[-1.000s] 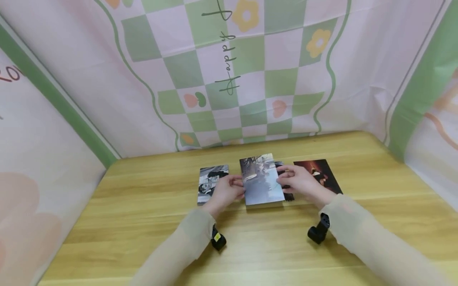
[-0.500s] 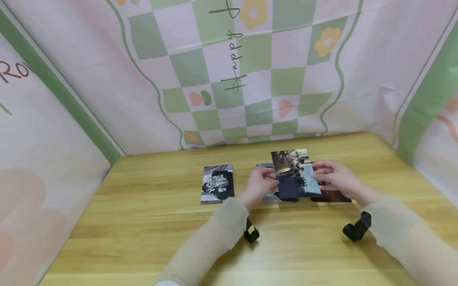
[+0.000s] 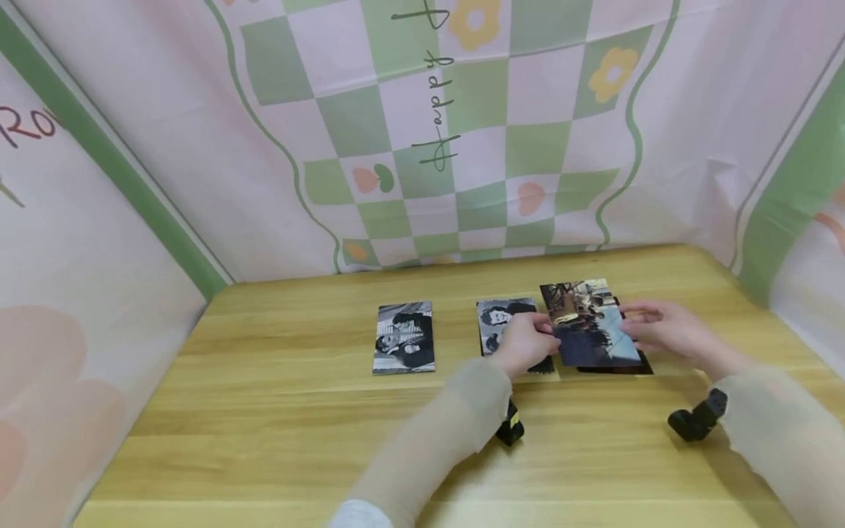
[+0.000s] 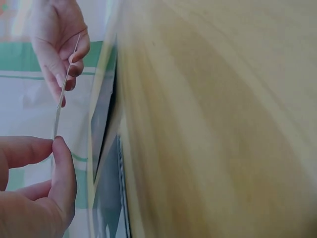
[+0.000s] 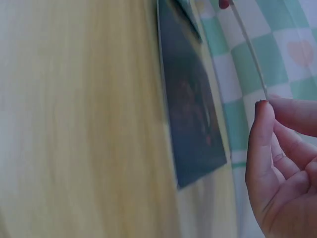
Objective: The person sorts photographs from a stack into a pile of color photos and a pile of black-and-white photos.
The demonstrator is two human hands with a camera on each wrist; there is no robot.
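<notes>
A colourful photo card (image 3: 594,330) is held above the table, pinched at its left edge by my left hand (image 3: 526,342) and at its right edge by my right hand (image 3: 676,331). Both wrist views show this card edge-on, each thumb and fingertip meeting on its rim. Below it lies a dark photo card (image 5: 190,104), mostly covered in the head view. Under my left hand is a black-and-white photo card (image 3: 491,323), partly hidden. Another black-and-white photo card (image 3: 404,345) lies farther left.
The wooden table (image 3: 277,411) carries the cards in a row across its far half. Behind it hangs a green-and-white checked cloth (image 3: 475,176), with printed side cloths left and right. A small black wrist camera (image 3: 696,416) sits on each forearm.
Both hands have carried the colourful photo card to the right, from beside the left black-and-white card to over the dark one. The middle black-and-white card has come into fuller view.
</notes>
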